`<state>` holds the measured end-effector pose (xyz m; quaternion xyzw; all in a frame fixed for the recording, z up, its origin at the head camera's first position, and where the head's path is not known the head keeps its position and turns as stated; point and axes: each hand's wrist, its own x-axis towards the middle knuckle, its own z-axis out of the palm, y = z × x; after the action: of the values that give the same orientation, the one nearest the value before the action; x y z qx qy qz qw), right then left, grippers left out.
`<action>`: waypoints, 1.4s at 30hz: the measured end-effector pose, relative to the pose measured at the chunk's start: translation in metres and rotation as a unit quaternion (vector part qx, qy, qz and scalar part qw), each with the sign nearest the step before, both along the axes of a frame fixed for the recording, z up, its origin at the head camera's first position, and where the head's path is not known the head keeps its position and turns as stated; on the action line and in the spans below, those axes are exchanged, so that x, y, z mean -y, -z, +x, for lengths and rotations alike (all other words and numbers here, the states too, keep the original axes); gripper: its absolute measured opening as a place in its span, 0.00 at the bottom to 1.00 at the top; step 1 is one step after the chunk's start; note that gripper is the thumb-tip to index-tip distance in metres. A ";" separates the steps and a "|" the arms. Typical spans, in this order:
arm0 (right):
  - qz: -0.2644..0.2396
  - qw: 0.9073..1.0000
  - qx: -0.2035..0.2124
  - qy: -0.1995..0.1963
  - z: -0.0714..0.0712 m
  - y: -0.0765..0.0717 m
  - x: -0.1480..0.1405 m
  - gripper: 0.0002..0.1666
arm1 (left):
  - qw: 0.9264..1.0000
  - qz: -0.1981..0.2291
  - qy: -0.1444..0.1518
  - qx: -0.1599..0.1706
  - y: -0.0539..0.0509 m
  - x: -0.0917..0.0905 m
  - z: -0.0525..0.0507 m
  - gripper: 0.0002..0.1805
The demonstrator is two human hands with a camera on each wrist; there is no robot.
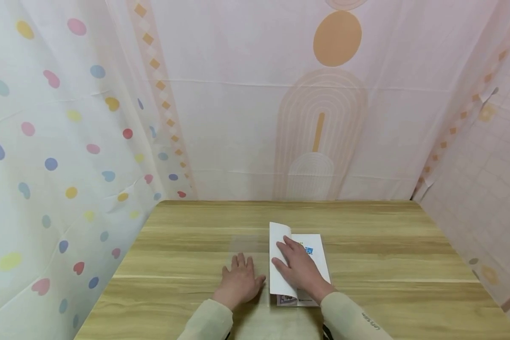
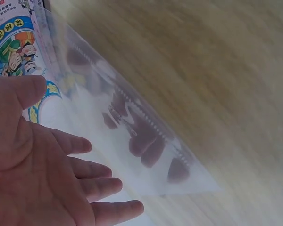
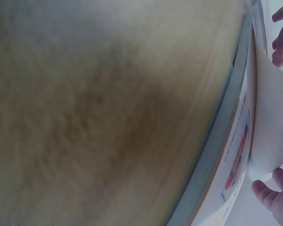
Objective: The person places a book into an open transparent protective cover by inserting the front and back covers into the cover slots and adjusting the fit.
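Booklet of white printed paper point(image 1: 317, 243), leaf-turn seemingly half done on the wood-grain surface point(image 1: 386, 250)
Left hand point(image 1: 240, 282) spreads over the clear plastic sheet point(image 2: 104, 101); right hand point(image 1: 301, 268), fingers parted, touches the raised white leaf point(image 1: 279, 233), not yet flat.

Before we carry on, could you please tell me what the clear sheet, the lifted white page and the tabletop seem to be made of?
Clear sheet: probably thin glossy plastic; it is see-through with shiny reflections. Lifted white page: likely smooth matt paper, as it curves softly. Tabletop: low-sheen wood or laminate, given streaky grain; I can't tell which.
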<state>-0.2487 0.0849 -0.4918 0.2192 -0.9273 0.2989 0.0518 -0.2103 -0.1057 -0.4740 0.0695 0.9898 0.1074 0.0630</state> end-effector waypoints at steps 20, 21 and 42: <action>0.033 0.999 0.009 -0.016 0.005 0.000 0.007 0.35 | 1.000 -0.014 -0.015 0.011 0.003 0.001 -0.007 0.40; 0.032 0.999 0.007 -0.017 0.005 0.000 0.006 0.35 | 1.000 -0.015 -0.016 0.011 0.004 0.002 -0.006 0.40; 0.072 0.997 0.019 -0.006 0.005 0.004 0.013 0.37 | 0.999 -0.021 -0.020 0.040 0.006 0.003 -0.004 0.40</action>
<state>-0.2437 0.0723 -0.4954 0.2219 -0.9459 0.2360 0.0169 -0.2146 -0.1089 -0.4800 0.0435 0.9897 0.0909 0.1016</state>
